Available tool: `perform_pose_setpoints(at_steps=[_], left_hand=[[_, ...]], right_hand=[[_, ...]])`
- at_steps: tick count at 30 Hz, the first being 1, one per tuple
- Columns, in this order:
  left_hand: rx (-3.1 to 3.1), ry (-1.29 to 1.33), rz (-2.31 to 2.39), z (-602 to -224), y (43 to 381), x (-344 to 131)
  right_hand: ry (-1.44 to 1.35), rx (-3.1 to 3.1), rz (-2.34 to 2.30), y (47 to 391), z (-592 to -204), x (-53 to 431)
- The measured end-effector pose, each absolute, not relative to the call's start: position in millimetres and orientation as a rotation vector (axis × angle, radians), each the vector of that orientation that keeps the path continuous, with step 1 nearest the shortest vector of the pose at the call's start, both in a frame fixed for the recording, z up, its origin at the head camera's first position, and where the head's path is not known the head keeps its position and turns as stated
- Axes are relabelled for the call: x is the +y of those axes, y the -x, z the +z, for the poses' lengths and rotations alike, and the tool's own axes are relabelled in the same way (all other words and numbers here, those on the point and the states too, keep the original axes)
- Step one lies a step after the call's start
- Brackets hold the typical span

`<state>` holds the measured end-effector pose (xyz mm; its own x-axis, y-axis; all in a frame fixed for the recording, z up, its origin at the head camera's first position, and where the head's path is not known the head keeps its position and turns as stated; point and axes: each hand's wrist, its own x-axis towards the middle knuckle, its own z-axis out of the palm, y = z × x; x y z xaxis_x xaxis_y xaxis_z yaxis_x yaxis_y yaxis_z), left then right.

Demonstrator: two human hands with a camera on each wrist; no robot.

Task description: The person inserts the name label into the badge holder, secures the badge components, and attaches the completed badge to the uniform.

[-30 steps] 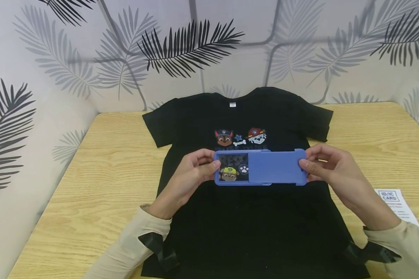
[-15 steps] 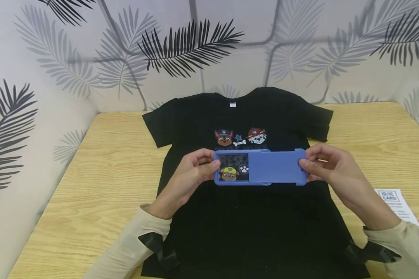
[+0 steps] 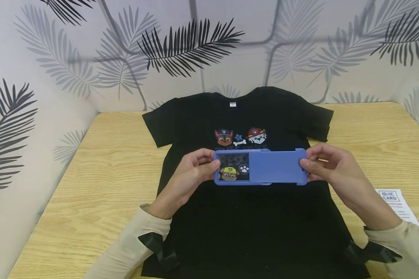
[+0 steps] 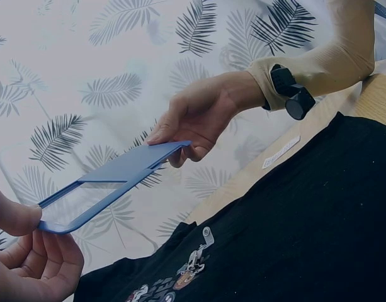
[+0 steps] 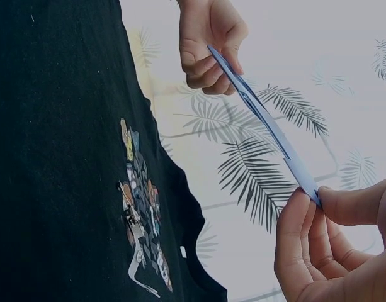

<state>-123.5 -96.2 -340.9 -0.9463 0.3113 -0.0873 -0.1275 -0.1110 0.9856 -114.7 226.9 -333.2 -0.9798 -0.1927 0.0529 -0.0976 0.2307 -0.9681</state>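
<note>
A blue plastic sliding ID card holder is held level between both hands above a black T-shirt. Its cover is drawn partway out to the right, and the shirt print shows through the left window. My left hand pinches the frame's left end between thumb and fingers. At the cover's right end, my right hand pinches with its thumb on the front face. Both wrist views show the holder clear of the shirt. Beyond it in the left wrist view, a pale strap with a round snap overlaps the shirt.
A white card printed ID/IC CARD lies on the wooden table beside the right forearm. The T-shirt is spread flat with cartoon dog heads on its chest. Behind the table rises a leaf-patterned backdrop.
The right hand and the cover have shifted very slightly to the right. The left hand stays in place on the frame.
</note>
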Motion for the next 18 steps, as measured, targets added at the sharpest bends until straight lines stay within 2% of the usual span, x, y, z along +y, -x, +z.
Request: perform_pose_setpoints(at_steps=[18], left_hand=[[1.861,-0.193,2.147,-340.4,124.3,-96.2]], right_hand=[[0.264,2.406,-1.883,115.1,-332.5,227.5]])
